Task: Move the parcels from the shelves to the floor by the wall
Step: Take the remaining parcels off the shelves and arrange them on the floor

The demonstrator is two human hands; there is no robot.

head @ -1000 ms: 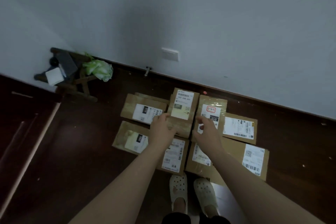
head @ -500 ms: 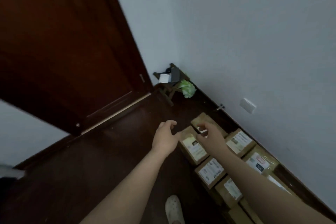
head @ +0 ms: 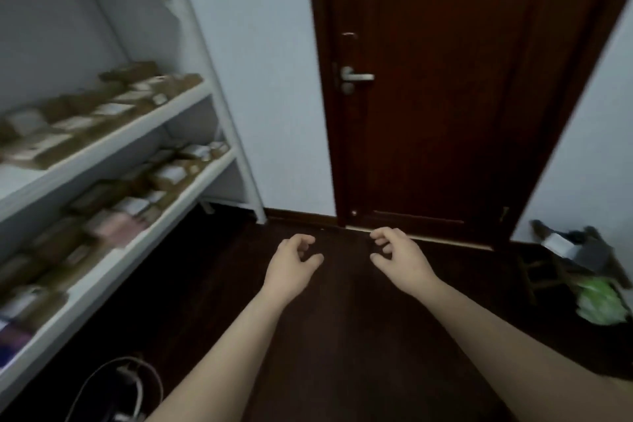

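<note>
head camera is looking past my bare forearms toward a dark brown wooden door (head: 445, 96). i am holding my left hand (head: 291, 264) and my right hand (head: 399, 260) out over the dark wooden floor (head: 342, 336), both with fingers loosely curled and gripping nothing. blurred brown cardboard parcels with white labels (head: 113, 108) are lying on the white shelves (head: 137, 134) to my left, well apart from my hands.

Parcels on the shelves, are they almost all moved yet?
Not nearly. Done: cannot tell, because the drop-off place is out of view. In hand: nothing. The left hand and right hand are both empty, fingers loosely curled, over the dark floor. Left: many parcels lie on two shelves.
</note>
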